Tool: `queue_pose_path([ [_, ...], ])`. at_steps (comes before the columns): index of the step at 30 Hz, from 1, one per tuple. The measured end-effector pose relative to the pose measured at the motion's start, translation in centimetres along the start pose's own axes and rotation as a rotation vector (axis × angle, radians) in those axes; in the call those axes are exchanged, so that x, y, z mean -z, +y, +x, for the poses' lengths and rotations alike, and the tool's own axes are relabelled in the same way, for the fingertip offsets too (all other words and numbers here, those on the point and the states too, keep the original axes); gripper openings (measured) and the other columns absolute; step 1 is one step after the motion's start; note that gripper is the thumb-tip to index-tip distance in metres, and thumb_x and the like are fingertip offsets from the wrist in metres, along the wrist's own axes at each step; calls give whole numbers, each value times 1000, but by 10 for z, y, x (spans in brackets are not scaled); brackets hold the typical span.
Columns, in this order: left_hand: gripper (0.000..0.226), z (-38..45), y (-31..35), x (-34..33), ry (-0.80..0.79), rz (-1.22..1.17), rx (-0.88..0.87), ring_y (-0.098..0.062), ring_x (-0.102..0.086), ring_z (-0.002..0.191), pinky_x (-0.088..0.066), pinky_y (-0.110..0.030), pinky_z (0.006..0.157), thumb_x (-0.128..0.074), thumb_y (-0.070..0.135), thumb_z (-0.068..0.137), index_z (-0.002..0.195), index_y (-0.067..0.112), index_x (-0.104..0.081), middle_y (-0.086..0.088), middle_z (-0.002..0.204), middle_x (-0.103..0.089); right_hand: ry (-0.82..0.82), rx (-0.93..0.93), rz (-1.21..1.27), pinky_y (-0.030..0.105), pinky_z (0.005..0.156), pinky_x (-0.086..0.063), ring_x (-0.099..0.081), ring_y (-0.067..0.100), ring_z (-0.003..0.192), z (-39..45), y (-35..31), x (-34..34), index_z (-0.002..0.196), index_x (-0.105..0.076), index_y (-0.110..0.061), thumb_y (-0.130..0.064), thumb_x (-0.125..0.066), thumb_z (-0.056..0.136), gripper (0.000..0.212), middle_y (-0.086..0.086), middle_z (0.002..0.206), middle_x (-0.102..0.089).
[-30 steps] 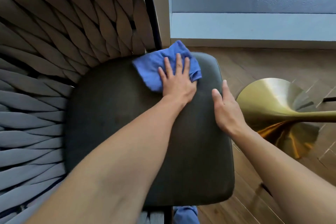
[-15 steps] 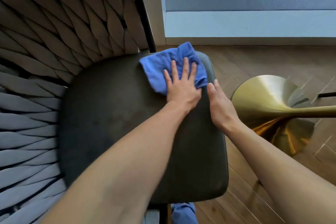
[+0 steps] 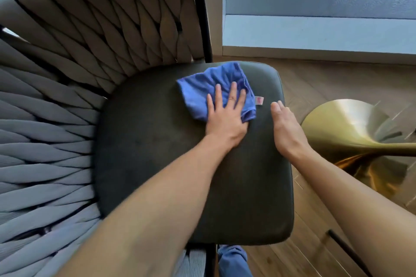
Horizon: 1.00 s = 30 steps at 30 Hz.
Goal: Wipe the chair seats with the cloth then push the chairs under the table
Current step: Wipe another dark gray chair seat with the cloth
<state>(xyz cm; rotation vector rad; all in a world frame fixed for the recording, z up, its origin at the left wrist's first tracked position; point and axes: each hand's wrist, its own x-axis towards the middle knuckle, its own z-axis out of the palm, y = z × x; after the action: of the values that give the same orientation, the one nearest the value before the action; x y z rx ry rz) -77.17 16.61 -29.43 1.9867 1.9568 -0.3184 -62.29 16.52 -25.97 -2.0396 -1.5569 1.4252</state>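
We see a blue cloth (image 3: 203,91) with a small pink tag (image 3: 259,100) on the dark grey seat (image 3: 157,141). At left, the chair back (image 3: 67,74) is woven grey strapping; at right stands a brushed gold table base (image 3: 351,128) on brown wood flooring (image 3: 315,81).

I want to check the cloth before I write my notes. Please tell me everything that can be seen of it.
The cloth is blue, soft-looking fabric, crumpled and partly folded, with a stitched hem and a small pink tag at its right edge. It lies on the dark seat, at the far right corner near the woven backrest. The left hand presses flat on its near part with straight, spread fingers. The right hand is beside it, not touching it.
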Motion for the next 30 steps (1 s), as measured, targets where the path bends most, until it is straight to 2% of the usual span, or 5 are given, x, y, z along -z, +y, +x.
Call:
queue_pose_path([
  [6, 74, -83, -28, -30, -118, 189, -453, -38, 6, 148, 1, -62, 114, -25, 50, 87, 155, 28, -6, 2, 164, 2, 50, 20, -27, 32, 120, -7, -11, 14, 148, 0, -3, -1, 152, -20, -15, -48, -19, 101, 61, 1, 160, -18],
  [14, 74, -29, -49, -15, -5, -28, 159, -34, 10, 148, 0, -57, 117, -36, 48, 95, 155, 21, -3, -4, 163, 9, 150, 136, -247, 41, 121, -8, -4, 18, 149, -13, -12, -31, 151, -25, -23, -49, -24, 101, 56, 3, 161, -13],
  [20, 75, -89, -45, -41, -34, 108, -316, -33, 7, 149, 1, -59, 115, -36, 47, 91, 155, 23, -4, -2, 163, 3, 117, 232, -385, 46, 120, -13, -4, 21, 149, -28, -14, -41, 149, -30, -23, -47, -28, 100, 54, 6, 160, -15],
  [23, 75, -117, -107, -49, 24, 120, -64, -39, -22, 145, -24, -64, 109, -41, 45, 81, 150, 17, -33, -8, 159, -26, 21, 255, -510, 44, 121, -8, 1, 20, 149, -32, -17, -50, 150, -28, -27, -50, -25, 99, 57, 4, 162, -9],
  [30, 76, -52, -78, -35, 41, -96, 401, -44, 1, 147, -6, -60, 116, -34, 51, 95, 155, 16, -2, -11, 163, 2, -118, 151, -597, 50, 118, 0, 14, 21, 148, -21, -18, -64, 152, -19, -26, -53, -18, 99, 59, 4, 162, 9],
])
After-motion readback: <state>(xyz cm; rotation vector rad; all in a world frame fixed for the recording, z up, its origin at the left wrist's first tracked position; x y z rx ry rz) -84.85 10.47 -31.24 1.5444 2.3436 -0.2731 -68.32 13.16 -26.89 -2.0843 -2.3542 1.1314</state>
